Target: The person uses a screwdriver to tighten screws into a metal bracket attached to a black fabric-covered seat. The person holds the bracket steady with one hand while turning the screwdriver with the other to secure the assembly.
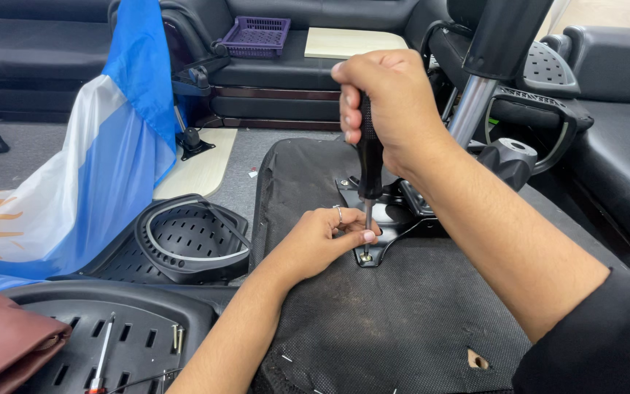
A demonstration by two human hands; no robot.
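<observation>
Room: black leather sofas line the back wall, grey carpet floor in front, looks like an office lounge turned workshop.
Chair seat: big black fabric-covered seat underside lies flat, filling the middle; small tear in the fabric near its lower right corner.
Metal bracket: black mounting plate sits on the upper part of the seat, with a silver gas-lift column rising up-right from it.
Right hand: right hand is wrapped tight around the black handle of a screwdriver, held upright above the bracket, arm coming in from the lower right of the seat.
Screw: tip of the screwdriver is down on a small brass-coloured screw at the bracket's lower corner, so that's where the action is.
Left hand: left hand, ring on one finger, rests on the seat just left of the bracket, fingertips pinched narrow around the screwdriver shaft right above the screw.
Left of seat: black perforated plastic chair parts lie beside it, and a blue and white flag is draped further left.
Below left of seat: another slotted plastic panel with a red-handled screwdriver and a few loose screws on it, plus some maroon cloth at the edge.
Back: purple basket on the sofa, well behind the seat.
</observation>
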